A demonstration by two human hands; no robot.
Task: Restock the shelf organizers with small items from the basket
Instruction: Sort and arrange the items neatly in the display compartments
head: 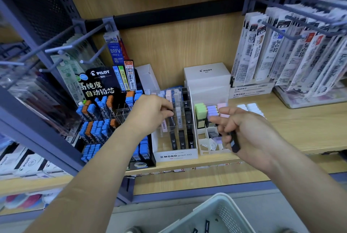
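Observation:
A clear MONO graph organizer (176, 154) stands on the wooden shelf, with black, white and pink lead cases upright in its slots. My left hand (150, 112) reaches into its middle row and pinches a black lead case (171, 121) at a slot. My right hand (242, 129) hovers in front of the eraser box to the right, its lower fingers curled round a black lead case (234, 143) while thumb and forefinger stick out. The pale basket (212, 214) sits at the bottom edge with a few dark cases inside.
A black Pilot display (105, 112) of blue and orange lead cases stands left of the organizer. Pastel erasers (206, 112) fill a white box to the right. White Pilot boxes (206, 78) stand behind. Refill packs (293, 48) hang on hooks at right; bare metal hooks (62, 48) jut out at left.

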